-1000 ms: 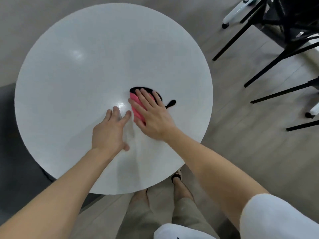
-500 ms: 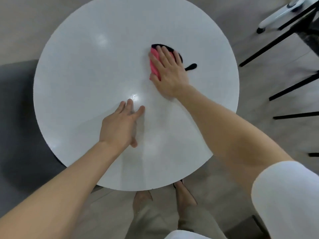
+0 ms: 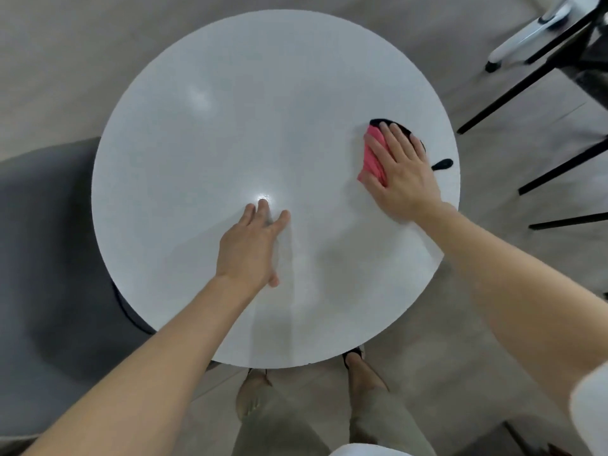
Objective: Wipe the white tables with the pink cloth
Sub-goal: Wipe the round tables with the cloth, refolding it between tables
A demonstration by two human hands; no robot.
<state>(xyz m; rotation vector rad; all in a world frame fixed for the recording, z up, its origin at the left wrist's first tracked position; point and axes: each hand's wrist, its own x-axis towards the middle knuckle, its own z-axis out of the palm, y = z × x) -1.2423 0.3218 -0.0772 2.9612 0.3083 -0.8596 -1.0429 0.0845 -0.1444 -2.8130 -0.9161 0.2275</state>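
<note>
Right grip (image 3: 400, 174) lies flat on the one pink cloth (image 3: 373, 156), fingers straight and close together, palm down, pressing the cloth to the table (image 3: 263, 110); it is spread, not curled round anything. Left grip (image 3: 246, 248) also rests palm down on the bare tabletop near its middle, fingers straight and holding nothing, with the fingertips just beside a bright spot of reflected light. The two are well apart.

One table is in view: round, white and glossy. The cloth sits on its right part, near the rim, mostly covered by the right grip. Pink fabric shows along the side toward the table's middle, a black edge (image 3: 378, 121) peeks out past the fingertips, and one small black tab (image 3: 442, 164) lies on the tabletop just beside the right grip, at the rim.

Two bare forearms reach in from below, and one white sleeve (image 3: 592, 406) shows at the lower right corner. Two feet (image 3: 250, 396) stand on the pale floor (image 3: 493, 258) under the near edge of the table. At least four thin black furniture legs (image 3: 493, 103) stand to the right, with one white leg (image 3: 513, 44) at the top right. A grey area (image 3: 49, 241) lies left of the table; I cannot tell what it is.
</note>
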